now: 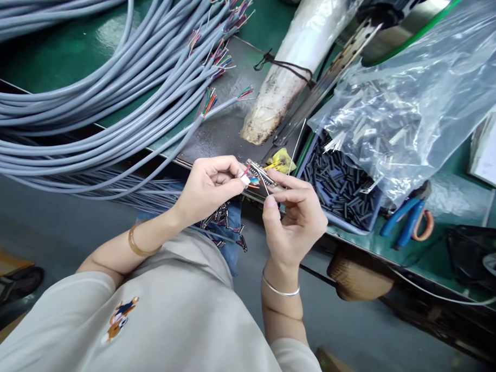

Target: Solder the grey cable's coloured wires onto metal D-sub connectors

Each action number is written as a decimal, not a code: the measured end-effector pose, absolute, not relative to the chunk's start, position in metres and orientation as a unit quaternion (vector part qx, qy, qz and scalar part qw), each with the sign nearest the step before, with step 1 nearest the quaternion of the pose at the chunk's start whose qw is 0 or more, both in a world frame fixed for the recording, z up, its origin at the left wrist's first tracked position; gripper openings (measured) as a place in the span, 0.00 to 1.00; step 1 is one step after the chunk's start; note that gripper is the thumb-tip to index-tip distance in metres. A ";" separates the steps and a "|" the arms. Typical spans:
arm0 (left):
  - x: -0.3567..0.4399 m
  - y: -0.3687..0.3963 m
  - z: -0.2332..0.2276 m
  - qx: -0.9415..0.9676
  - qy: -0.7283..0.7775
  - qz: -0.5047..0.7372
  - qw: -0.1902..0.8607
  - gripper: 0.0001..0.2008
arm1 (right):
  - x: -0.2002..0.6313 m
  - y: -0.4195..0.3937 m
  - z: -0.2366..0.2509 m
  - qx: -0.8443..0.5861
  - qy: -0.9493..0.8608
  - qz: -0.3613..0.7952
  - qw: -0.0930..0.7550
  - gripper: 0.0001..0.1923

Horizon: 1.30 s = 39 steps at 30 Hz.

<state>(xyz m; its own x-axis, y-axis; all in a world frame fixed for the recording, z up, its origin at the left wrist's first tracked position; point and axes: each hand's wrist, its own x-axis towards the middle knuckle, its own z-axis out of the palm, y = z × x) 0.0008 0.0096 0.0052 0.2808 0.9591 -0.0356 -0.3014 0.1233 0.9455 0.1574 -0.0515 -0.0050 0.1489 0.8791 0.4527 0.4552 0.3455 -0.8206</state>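
Note:
At the bench edge, my left hand (215, 182) is closed, thumb against forefinger, on a bundle of coloured wires (253, 181) with a small white piece at the thumb tip. The wires fan out beside a metal multi-pin connector (261, 172), which lies at the edge between my hands. My right hand (294, 217) pinches a thin white wire (265, 186) between thumb and fingertips, just below the connector. Its fingers partly cover the connector's right end. Whether the wires are joined to the pins is too small to tell.
Grey cables (153, 112) with stripped ends lie across the left. Behind my hands are a yellow scrap (282, 161) and a wrapped roll (282, 84). To the right stand a bin (348, 228) of black sleeves, a plastic bag (430, 100) and blue-handled pliers (409, 219). Wired connectors (222, 220) hang over my lap.

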 end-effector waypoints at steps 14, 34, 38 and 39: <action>0.005 0.015 0.007 0.466 0.367 0.467 0.656 0.08 | 0.162 -0.045 -0.001 -0.539 -0.629 0.177 0.532 0.04; 0.004 0.016 0.013 0.447 0.387 0.428 0.683 0.09 | 0.159 -0.042 0.003 -0.526 -0.660 0.099 0.527 0.08; 0.000 0.017 0.013 0.458 0.367 0.411 0.697 0.08 | 0.161 -0.043 0.003 -0.543 -0.634 0.145 0.531 0.06; -0.001 0.017 0.013 0.461 0.361 0.407 0.701 0.08 | 0.162 -0.043 0.003 -0.546 -0.626 0.163 0.533 0.06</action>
